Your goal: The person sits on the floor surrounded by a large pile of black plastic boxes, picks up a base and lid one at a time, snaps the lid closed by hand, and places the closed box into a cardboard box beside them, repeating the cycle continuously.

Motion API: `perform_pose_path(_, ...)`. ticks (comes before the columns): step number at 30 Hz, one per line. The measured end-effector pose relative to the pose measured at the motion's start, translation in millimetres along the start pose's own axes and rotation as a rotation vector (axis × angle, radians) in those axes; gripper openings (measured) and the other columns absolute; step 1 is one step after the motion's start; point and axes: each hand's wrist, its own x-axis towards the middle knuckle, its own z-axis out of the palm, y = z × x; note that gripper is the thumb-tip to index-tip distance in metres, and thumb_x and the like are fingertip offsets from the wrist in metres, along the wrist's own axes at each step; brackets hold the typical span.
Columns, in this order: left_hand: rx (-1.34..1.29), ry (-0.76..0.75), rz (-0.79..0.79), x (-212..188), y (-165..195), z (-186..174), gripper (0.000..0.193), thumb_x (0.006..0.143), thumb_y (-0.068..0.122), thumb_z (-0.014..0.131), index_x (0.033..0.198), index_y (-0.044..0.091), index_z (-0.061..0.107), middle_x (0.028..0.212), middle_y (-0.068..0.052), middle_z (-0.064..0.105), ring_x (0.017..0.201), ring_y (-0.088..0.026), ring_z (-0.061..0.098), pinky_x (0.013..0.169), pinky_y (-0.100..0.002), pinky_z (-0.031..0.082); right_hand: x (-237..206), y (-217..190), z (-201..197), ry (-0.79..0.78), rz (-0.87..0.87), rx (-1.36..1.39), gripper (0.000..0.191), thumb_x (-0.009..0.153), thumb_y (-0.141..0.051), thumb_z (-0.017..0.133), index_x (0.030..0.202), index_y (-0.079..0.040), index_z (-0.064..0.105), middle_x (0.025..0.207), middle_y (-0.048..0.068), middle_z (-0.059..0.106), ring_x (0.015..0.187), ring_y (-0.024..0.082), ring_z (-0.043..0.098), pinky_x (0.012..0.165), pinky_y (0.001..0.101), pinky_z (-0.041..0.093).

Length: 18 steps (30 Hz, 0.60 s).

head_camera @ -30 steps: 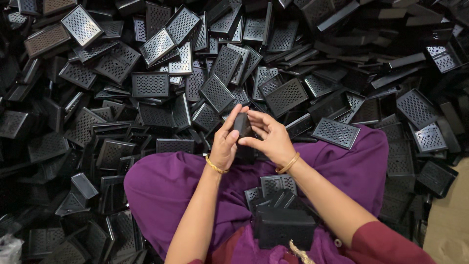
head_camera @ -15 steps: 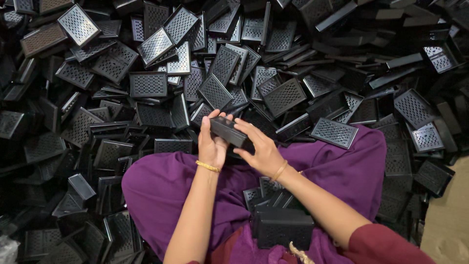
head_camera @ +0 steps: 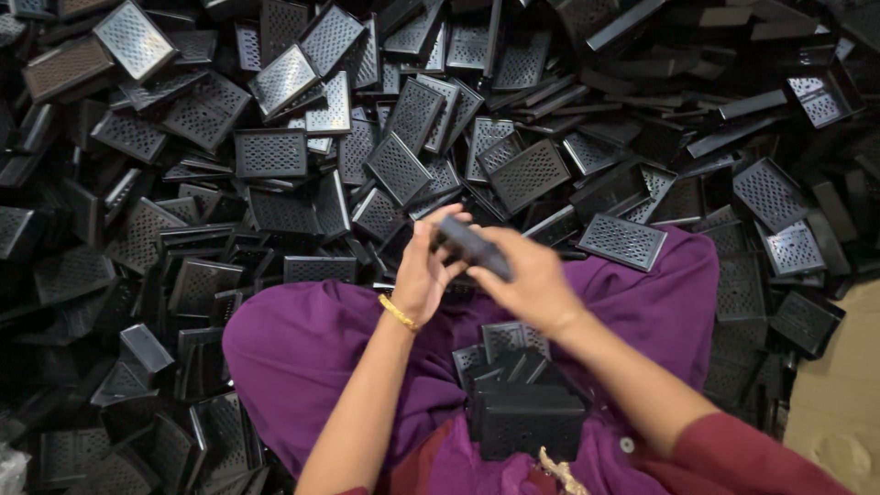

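Heaped black perforated covers (head_camera: 270, 153), both hands gripping flat black cover (head_camera: 474, 247)

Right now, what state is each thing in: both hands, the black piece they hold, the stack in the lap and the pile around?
left hand: gripping the black piece's near end
right hand: closed over its other end
black piece: held up, tilted, off the pile
lap stack: resting on purple cloth
pile of black perforated trays: loose, jumbled

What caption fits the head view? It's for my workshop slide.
Seated in purple cloth, a person's left hand and right hand hold one black perforated plastic piece amid a heap.
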Motion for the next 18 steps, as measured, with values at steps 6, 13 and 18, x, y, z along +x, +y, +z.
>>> perform_pose_path(6, 0.675, -0.371, -0.296, 10, -20, -3, 0.054, 0.104, 0.049, 0.046, 0.140, 0.011, 0.060, 0.126, -0.006, 0.067, 0.110, -0.020, 0.063, 0.093, -0.039, 0.054, -60, -19, -117, -0.629, 0.347, 0.400, 0.040, 0.081, -0.025, 0.080, 0.116, -0.005, 0.075, 0.099, 0.005, 0.077, 0.093, 0.014, 0.071, 0.084, 0.0309, 0.057)
perform_pose_path(13, 1.397, -0.671, -0.181, -23, -43, 10, 0.048, 0.103, 0.045, 0.046, 0.111, 0.004, 0.070, 0.104, -0.018, 0.072, 0.102, -0.036, 0.068, 0.089, -0.045, 0.053, -110, -12, -90, -0.872, -0.088, 0.030, 0.065, 0.083, -0.034, 0.085, 0.133, -0.005, 0.055, 0.144, 0.016, 0.050, 0.134, 0.034, 0.049, 0.108, 0.0427, 0.042)
perform_pose_path(18, 1.343, -0.745, -0.300, -45, -38, 23, 0.052, 0.103, 0.047, 0.044, 0.127, 0.007, 0.065, 0.125, -0.018, 0.069, 0.118, -0.036, 0.063, 0.100, -0.043, 0.048, -109, -10, -74, -0.999, -0.144, -0.056, 0.108, 0.068, -0.039, 0.085, 0.153, 0.003, 0.034, 0.137, 0.021, 0.046, 0.126, 0.038, 0.047, 0.106, 0.0446, 0.040)
